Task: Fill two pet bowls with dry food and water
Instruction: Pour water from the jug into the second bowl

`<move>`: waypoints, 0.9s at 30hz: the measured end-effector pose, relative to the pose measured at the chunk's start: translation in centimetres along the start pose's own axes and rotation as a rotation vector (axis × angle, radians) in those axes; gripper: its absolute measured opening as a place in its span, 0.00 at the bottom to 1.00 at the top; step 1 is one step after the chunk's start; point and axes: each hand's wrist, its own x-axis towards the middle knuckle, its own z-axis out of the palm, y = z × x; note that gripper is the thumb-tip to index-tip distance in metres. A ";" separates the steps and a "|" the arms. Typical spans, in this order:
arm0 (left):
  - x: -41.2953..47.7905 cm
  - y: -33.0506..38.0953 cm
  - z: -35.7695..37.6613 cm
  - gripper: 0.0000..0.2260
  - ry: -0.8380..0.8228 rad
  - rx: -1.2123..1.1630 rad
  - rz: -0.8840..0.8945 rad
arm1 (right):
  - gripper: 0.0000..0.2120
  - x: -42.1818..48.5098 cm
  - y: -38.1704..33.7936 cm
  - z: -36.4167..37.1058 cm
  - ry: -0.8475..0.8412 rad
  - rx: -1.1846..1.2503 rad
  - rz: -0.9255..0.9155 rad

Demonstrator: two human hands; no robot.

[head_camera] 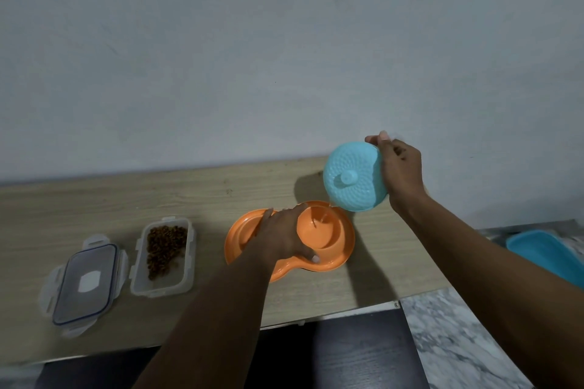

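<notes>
While the right hand (401, 174) holds the light-blue lidded jug (355, 180) tipped over, the jug hangs in the air at 1 o'clock of the orange twin-bowl feeder (346, 251), its lower lip just above the rim of the right bowl (319, 232). The right fingers curl round the jug's 3 o'clock side, with the thumb and forefinger tips at its top edge; the grip point itself is hidden behind the jug. A faint streak runs from the lip into the right bowl; the water level is hard to read. The left hand (281, 237) lies across the feeder's waist, spread wide and clasping the right bowl's raised wall: fingertips at about 11 o'clock, thumb at about 7 o'clock. The left bowl (245, 232) is mostly under that hand, so its contents can't be told. The feeder sits flat on the wooden tabletop (126, 199), right of centre and near the wall (284, 41). At 9 o'clock of the feeder, well apart, stands an open clear food box (186, 262) with brown kibble (164, 243) heaped toward its far end. The snap-lock lid (85, 284) lies flat just beside the box, again at 9 o'clock. At 3 o'clock of the frame, a blue tub (550, 253) is partly behind the right forearm. A marble surface (458, 341) sits at 5 o'clock.
</notes>
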 end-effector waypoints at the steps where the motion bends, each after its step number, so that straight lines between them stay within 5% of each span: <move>1: 0.1 -0.1 0.1 0.56 0.000 0.000 0.000 | 0.18 0.0 -0.2 0.0 0.002 -0.001 -0.005; 27: -0.7 0.8 -0.7 0.56 -0.020 0.028 -0.031 | 0.16 0.1 -5.8 -1.2 -0.002 -0.022 -0.185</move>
